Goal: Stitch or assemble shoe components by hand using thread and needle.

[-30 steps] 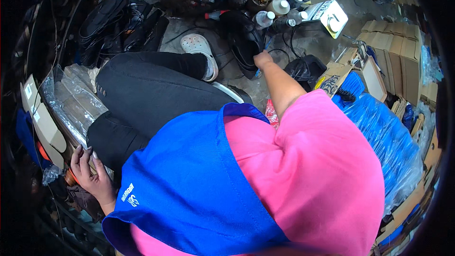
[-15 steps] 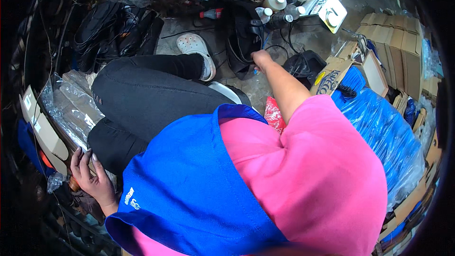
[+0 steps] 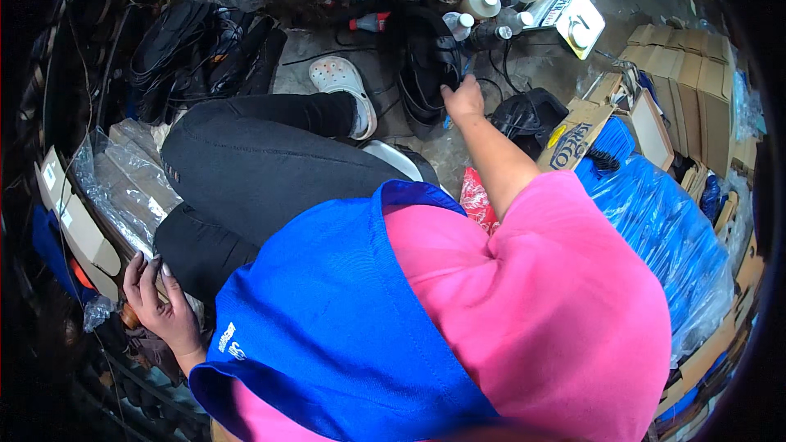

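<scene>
My right hand (image 3: pixel 463 101) reaches forward to the right edge of a dark, hollow black item (image 3: pixel 422 102), perhaps a bag or shoe, on the floor. Its thumb lies at that item's rim and a finger points away from it, so thumb and finger stand apart with nothing visible between them. Something small and blue shows just below the hand. At the left, my left hand (image 3: pixel 168 311) is raised with fingers spread and holds nothing. It is nearest my knee and a clear plastic sheet (image 3: pixel 131 176).
Several bottles (image 3: pixel 481 2) stand at the far side beside a white and yellow tin (image 3: pixel 580 29). Folded cardboard (image 3: pixel 684 86) and a blue plastic-wrapped bundle (image 3: pixel 655 229) line the right. Black shoe-like items (image 3: pixel 168 45) with cords lie far left. A red packet (image 3: pixel 476 196) lies beside my arm.
My right hand has shifted slightly right and away from me, and its thumb and finger have spread apart. My left hand has kept its pose. The whole view has shifted a little.
</scene>
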Demonstrator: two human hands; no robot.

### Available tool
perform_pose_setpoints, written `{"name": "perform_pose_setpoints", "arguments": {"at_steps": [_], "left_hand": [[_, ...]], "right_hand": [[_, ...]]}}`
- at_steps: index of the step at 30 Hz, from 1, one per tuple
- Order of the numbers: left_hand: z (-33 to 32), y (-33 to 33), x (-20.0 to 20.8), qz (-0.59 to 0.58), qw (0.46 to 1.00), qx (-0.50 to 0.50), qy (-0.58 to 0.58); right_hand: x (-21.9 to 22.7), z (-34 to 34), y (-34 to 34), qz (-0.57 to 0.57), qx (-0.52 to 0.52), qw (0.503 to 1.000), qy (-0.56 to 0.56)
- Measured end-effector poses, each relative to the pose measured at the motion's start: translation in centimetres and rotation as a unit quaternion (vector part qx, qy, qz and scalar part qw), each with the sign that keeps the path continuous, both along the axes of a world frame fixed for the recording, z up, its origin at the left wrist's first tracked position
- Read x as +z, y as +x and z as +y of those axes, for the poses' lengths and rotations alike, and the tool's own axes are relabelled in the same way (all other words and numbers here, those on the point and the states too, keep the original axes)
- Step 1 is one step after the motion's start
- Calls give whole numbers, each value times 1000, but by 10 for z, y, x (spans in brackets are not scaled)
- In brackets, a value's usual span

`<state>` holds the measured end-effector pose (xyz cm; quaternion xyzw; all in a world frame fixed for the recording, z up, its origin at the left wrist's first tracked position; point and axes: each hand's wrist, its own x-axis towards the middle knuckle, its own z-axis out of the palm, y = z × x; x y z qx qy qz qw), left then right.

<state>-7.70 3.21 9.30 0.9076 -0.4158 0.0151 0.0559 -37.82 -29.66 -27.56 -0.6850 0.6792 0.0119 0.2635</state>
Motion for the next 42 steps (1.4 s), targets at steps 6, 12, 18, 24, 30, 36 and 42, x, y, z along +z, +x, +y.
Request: {"name": "perform_pose_setpoints", "arguments": {"at_steps": [6,12,18,24,30,36,42], "left_hand": [[-2,1,-6,4,1000,-3,5],[-3,1,-6,19,1000,2,0],[-2,2,-9,28,1000,4,-13],[-1,3,-8,13,1000,2,-13],[-2,4,-6,21,1000,-10,-1],[-4,3,-8,26,1000,5,-17],[-3,4,-7,13,1000,-21,-10]], "right_hand": [[27,-11,4,-82,9,995,56],[18,-1,7,-132,-13,986,104],[8,1,1,-7,19,994,108],[4,24,6,51,54,986,147],[-24,43,12,-178,-265,815,485],[-31,48,-5,-134,-143,924,329],[-11,22,-16,13,105,982,157]]}}
